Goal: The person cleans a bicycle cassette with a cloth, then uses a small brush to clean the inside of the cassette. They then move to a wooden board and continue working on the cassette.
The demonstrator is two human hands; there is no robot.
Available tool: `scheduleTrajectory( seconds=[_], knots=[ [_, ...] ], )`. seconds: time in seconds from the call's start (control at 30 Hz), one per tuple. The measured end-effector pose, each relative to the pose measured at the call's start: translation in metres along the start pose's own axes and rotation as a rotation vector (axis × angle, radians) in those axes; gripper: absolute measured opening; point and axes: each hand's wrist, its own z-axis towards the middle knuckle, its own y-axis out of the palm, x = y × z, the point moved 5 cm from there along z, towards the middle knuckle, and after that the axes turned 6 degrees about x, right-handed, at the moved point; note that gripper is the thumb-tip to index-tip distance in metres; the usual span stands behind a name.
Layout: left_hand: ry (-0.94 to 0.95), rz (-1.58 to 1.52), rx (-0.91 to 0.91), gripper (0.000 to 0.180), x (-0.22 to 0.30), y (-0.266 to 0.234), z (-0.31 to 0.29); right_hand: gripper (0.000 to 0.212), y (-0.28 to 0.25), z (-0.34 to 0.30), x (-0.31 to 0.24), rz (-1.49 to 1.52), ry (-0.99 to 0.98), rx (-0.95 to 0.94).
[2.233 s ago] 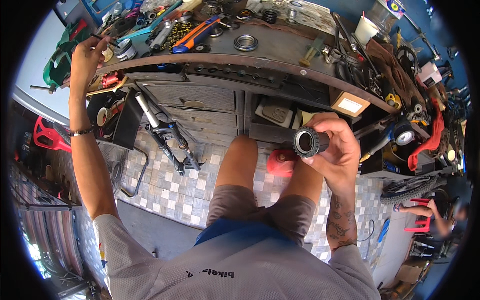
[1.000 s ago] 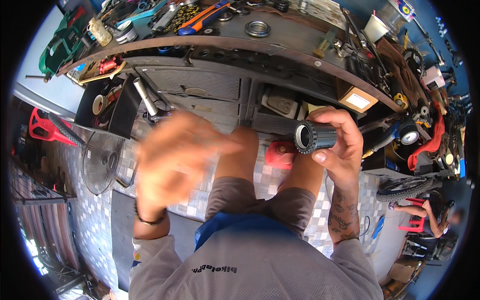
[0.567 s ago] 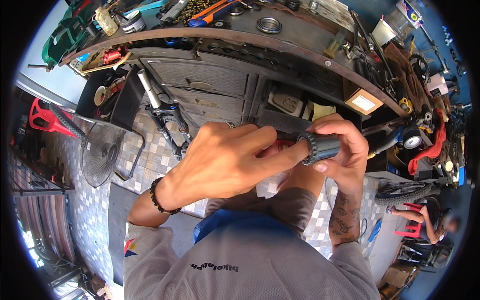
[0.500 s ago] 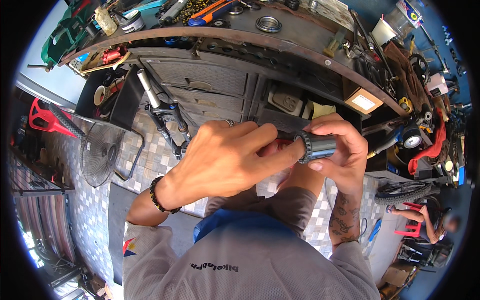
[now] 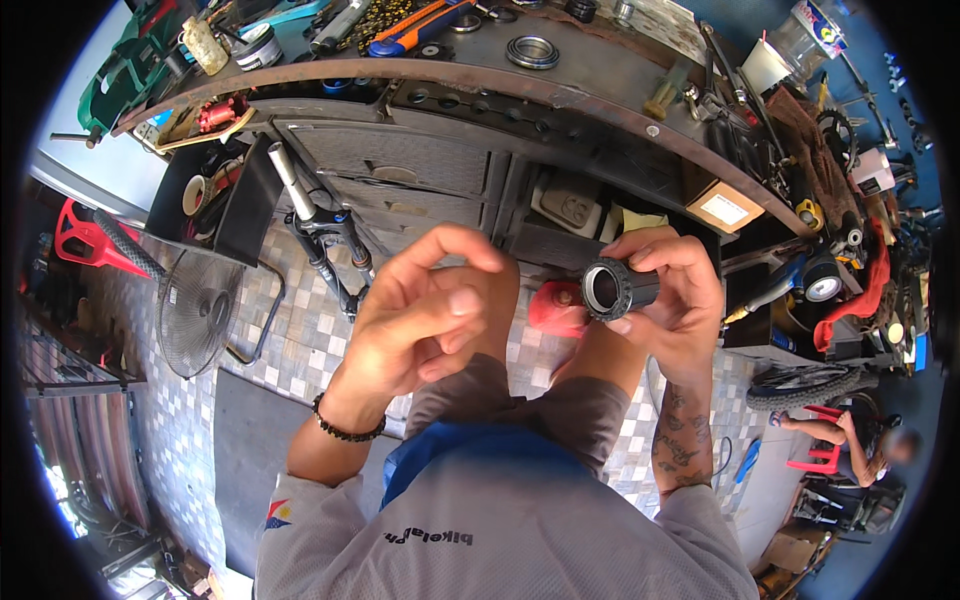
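My right hand (image 5: 682, 295) holds a black bottom bracket (image 5: 642, 290) between thumb and fingers. It is a hollow cylinder with a notched rim, and its round opening faces left. The inside of that opening looks dark, with a paler ring around it. My left hand (image 5: 425, 315), a dark beaded bracelet at its wrist, hovers to the left of the part and does not touch it. Its fingers are loosely bent and apart, with nothing between them. Both hands are above my lap, in front of the workbench (image 5: 400, 66).
A bearing ring (image 5: 533, 53) and an orange-blue utility knife (image 5: 420, 27) lie on the bench. A suspension fork (image 5: 320, 225) leans near the drawers, left of a red object (image 5: 556, 308). On the left stands a fan (image 5: 200, 310). Another person (image 5: 855, 445) sits far right.
My left hand has come off the bottom bracket and drawn back to the left. The part has turned in my right hand, so its open end now shows.
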Motion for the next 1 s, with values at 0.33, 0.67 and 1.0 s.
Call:
scheduleTrajectory(
  seconds=[0.33, 0.67, 1.0],
  knots=[
    [-0.196, 0.123, 0.393, 0.043, -0.086, -0.072, -0.027, 0.049, -0.014, 0.089, -0.032, -0.451, -0.015, 0.280],
    [-0.122, 0.332, 0.052, 0.042, -0.103, -0.052, -0.037, 0.048, -0.014, 0.154, -0.027, -1.160, -0.298, 0.267],
    [-0.125, 0.309, -0.459, 0.087, -0.048, 0.021, -0.018, 0.023, 0.065, 0.013, 0.003, -0.752, -0.427, -0.067]
  ],
)
